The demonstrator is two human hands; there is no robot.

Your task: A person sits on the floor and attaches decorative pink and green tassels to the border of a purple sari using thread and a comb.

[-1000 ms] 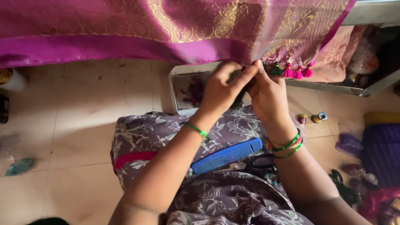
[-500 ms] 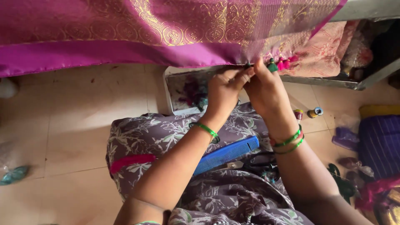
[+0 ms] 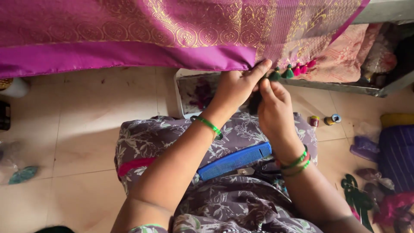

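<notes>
A magenta cloth with gold woven patterns (image 3: pixel 151 30) hangs across the top of the view. My left hand (image 3: pixel 235 88) pinches its lower edge beside a row of small green and pink tassels (image 3: pixel 293 70). My right hand (image 3: pixel 274 110) is just below, fingers closed on a dark bunch of thread (image 3: pixel 254 102) at that edge. Both wrists wear green bangles. A blue comb (image 3: pixel 235 160) lies across my lap on the grey floral dress.
A white-rimmed tray (image 3: pixel 183 92) sits on the tiled floor under the cloth. Small thread spools (image 3: pixel 332 119) lie to the right. Purple and dark bags (image 3: pixel 396 151) and cloth scraps crowd the right edge. A white container (image 3: pixel 17 87) stands at far left.
Both hands have shifted along the cloth edge, and the view has swung so the tassels show clearly to their right. The right hand has dropped slightly below the left.
</notes>
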